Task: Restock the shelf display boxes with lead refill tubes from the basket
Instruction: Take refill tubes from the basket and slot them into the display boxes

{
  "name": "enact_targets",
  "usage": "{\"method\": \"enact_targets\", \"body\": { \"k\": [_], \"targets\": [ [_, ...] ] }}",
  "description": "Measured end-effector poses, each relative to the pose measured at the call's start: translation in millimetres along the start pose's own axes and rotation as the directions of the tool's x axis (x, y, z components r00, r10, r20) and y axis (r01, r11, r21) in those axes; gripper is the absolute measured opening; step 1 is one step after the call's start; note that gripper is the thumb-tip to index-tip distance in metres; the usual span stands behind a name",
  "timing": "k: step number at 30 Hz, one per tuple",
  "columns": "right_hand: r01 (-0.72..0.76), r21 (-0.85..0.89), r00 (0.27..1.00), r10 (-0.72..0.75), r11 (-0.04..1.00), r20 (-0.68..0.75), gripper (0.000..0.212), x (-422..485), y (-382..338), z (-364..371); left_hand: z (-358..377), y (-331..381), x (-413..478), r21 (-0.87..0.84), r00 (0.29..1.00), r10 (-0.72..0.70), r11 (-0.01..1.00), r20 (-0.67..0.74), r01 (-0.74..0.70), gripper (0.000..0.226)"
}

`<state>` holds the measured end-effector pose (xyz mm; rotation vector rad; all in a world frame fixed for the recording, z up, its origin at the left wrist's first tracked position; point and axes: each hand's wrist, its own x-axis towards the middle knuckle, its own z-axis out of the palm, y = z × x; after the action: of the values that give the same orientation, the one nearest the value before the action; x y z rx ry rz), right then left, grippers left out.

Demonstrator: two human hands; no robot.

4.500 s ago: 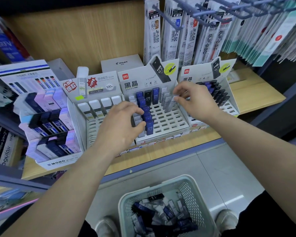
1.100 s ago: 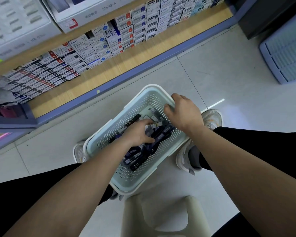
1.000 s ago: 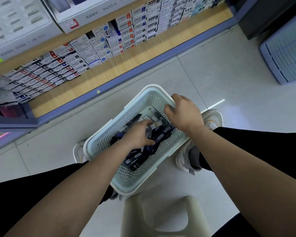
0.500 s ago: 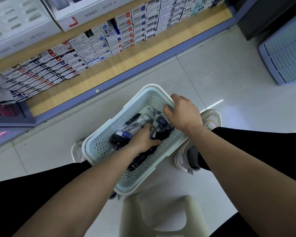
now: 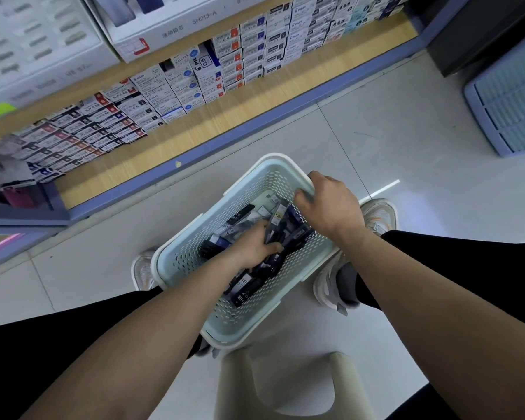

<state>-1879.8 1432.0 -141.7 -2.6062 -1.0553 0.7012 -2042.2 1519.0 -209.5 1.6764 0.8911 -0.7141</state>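
Left hand (image 5: 252, 249) shifted — grips tubes (image 5: 244, 294); right hand (image 5: 331, 207), basket (image 5: 191, 253).

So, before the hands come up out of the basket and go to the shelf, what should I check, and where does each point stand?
1. Left hand grips lead refill tubes: ok, its fingers curl round some dark ones.
2. Right hand steadies the basket: ok, its fingers hook over the far rim.
3. Number of tubes in the grip: cannot tell, the fingers hide them.
4. Stock in the basket: ok, several tubes lie loose.
5. Free slots in the shelf display boxes: cannot tell, only their fronts show at the top edge.
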Motion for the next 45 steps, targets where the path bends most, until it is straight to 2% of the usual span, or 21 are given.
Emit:
{"method": "enact_targets", "body": {
  "k": [3, 6, 8, 11, 14, 16, 19, 21, 23, 27, 31, 34, 39, 42, 45],
  "targets": [
    [-0.003, -0.003, 1.0, 0.003, 1.0, 0.016, 0.021, -0.9, -1.5, -2.2, -13.4, 3.1, -8.9, -0.013, 0.999, -0.024, 1.0, 0.024, 0.024, 0.076],
    [-0.014, 0.008, 0.998, 0.014, 1.0, 0.055, 0.02, -1.2, -2.0, -5.6, -25.0, 10.0, -22.2, -0.045, 0.999, -0.024, 0.999, -0.024, 0.023, 0.07],
    [-0.024, 0.069, 0.998, 0.02, 0.997, 0.063, 0.028, -3.3, -2.7, -10.3, -32.5, 18.8, -37.9, -0.056, 0.999, -0.03, 0.998, -0.044, 0.027, 0.064],
    [-0.012, 0.137, 1.0, 0.015, 0.99, -0.017, 0.047, -10.1, -7.3, -22.1, -40.7, 30.7, -67.3, -0.089, 0.997, 0.006, 0.996, -0.072, -0.013, 0.056],
    [0.054, 0.12, 0.992, -0.039, 0.991, -0.12, 0.046, -22.1, -20.9, -36.3, -45.2, 39.8, -97.5, -0.129, 0.994, 0.048, 0.99, -0.095, -0.06, 0.058],
    [0.093, 0.217, 0.991, -0.069, 0.972, -0.115, 0.042, -30.6, -34.8, -45.1, -48.0, 44.0, -114.0, -0.185, 0.99, 0.078, 0.978, -0.12, -0.1, 0.054],
    [0.022, 0.583, 0.988, -0.105, 0.812, 0.109, 0.034, -44.4, -57.7, -59.6, -50.7, 50.9, -138.7, -0.238, 0.982, 0.113, 0.96, -0.153, -0.148, 0.052],
    [0.005, 0.684, 0.976, -0.151, 0.73, 0.154, 0.028, -51.3, -66.5, -68.9, -53.0, 55.6, -155.8, -0.285, 0.978, 0.147, 0.94, -0.151, -0.185, 0.048],
    [0.004, 0.747, 0.976, -0.164, 0.664, 0.141, 0.023, -58.3, -72.8, -80.2, -55.3, 60.5, -171.4, -0.313, 0.973, 0.176, 0.925, -0.151, -0.216, 0.04],
    [-0.028, 0.83, 0.979, -0.152, 0.557, 0.136, 0.02, -66.4, -84.4, -98.9, -56.9, 69.0, -195.1, -0.317, 0.959, 0.241, 0.907, -0.149, -0.277, 0.048],
    [0.055, 0.859, 0.994, -0.109, 0.509, 0.002, 0.02, -72.6, -92.1, -115.6, -58.7, 78.0, -204.3, -0.323, 0.94, 0.292, 0.885, -0.175, -0.335, 0.051],
    [0.111, 0.898, 0.992, 0.004, 0.426, -0.125, 0.018, -74.8, -91.9, -135.1, -56.2, 77.5, -204.0, -0.323, 0.945, 0.276, 0.89, -0.178, -0.321, 0.039],
    [0.117, 0.88, 0.987, 0.041, 0.46, -0.153, 0.017, -73.6, -78.6, -150.7, -60.1, 81.5, -202.0, -0.567, 0.946, 0.22, 0.76, -0.237, -0.318, 0.02],
    [0.023, 0.88, 1.0, -0.009, 0.474, -0.021, 0.022, -79.6, -80.4, -140.3, -63.9, 88.8, -200.2, -0.692, 0.949, 0.203, 0.649, -0.242, -0.315, 0.024],
    [-0.047, 0.865, 0.998, -0.016, 0.5, 0.063, 0.018, -85.2, -85.7, -120.7, -63.9, 94.5, -200.4, -0.733, 0.935, 0.222, 0.58, -0.277, -0.355, 0.025]
  ]
}}
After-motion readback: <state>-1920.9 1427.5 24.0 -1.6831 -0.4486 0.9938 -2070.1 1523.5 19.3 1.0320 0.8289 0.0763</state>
